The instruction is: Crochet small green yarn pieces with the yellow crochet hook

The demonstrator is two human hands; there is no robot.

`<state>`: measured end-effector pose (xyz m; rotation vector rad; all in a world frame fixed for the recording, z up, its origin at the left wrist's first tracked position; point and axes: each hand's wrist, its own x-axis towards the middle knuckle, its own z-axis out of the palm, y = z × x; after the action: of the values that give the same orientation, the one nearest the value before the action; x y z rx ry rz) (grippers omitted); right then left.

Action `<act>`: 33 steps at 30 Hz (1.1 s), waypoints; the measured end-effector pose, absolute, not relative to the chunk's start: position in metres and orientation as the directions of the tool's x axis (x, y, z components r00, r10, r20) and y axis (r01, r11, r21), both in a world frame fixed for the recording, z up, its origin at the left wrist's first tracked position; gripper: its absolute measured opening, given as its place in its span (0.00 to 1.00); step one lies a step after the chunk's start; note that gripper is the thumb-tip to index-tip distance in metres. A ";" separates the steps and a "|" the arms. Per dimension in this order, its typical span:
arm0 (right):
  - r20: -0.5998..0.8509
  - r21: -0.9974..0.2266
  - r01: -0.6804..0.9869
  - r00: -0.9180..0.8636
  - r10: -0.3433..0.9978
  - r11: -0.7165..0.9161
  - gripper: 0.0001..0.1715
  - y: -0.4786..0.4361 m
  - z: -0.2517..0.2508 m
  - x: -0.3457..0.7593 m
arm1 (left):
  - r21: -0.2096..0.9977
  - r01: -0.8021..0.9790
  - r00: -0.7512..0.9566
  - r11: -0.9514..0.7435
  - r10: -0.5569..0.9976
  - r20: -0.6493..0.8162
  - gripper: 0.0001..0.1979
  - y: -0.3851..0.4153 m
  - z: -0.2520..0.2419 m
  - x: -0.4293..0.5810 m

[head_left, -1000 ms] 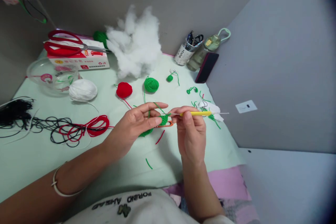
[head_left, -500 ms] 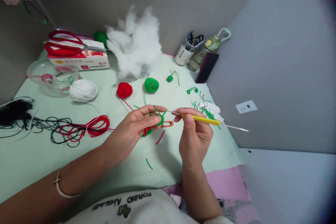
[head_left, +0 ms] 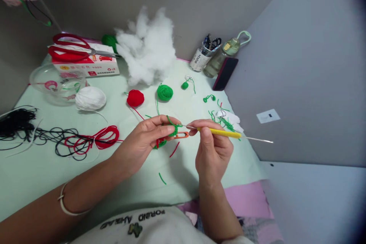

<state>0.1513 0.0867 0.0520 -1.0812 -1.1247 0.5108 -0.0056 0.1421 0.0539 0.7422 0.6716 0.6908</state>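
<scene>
Pinched in my left hand (head_left: 143, 137) is a small green and red crochet piece (head_left: 173, 131), partly covered by the fingers. An orange stitch marker (head_left: 182, 135) hangs from its right side. Green yarn passes over my left index finger and leads back to a green yarn ball (head_left: 165, 92). My right hand (head_left: 213, 148) grips the yellow handle of a crochet hook (head_left: 223, 132). The hook's metal tip touches the green stitches at the top of the piece. A red yarn ball (head_left: 135, 98) sits just left of the green one.
White stuffing (head_left: 148, 49) is heaped at the back. Red scissors (head_left: 71, 47) lie on a box (head_left: 85, 68) beside a clear plastic bowl (head_left: 54, 91). Tangled black cord (head_left: 57, 137) spreads on the left. A bottle (head_left: 217, 59), phone (head_left: 225, 73) and yarn scraps (head_left: 225, 122) are at right.
The hook has moved slightly down and right, its tip now lower, at the green piece's top edge. The raised green loop at the tip has drawn down. My left hand is nearly still.
</scene>
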 end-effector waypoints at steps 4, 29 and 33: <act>0.462 -0.886 0.158 0.399 0.792 0.437 0.10 0.086 0.052 0.152 | 0.775 -0.306 0.588 0.553 0.750 -0.303 0.07 0.143 0.053 -0.006; 0.387 -0.919 0.084 0.378 0.841 0.385 0.10 0.086 0.041 0.149 | 0.809 -0.345 0.612 0.476 0.768 -0.191 0.24 0.140 0.053 -0.004; 0.284 -0.950 -0.007 0.400 0.871 0.313 0.10 0.088 0.041 0.153 | 0.812 -0.348 0.589 0.468 0.783 -0.199 0.23 0.140 0.054 -0.007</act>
<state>0.1530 0.0885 0.0414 -1.0983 -0.9929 0.7264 -0.0066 0.1404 0.0544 0.8089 0.6157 0.7500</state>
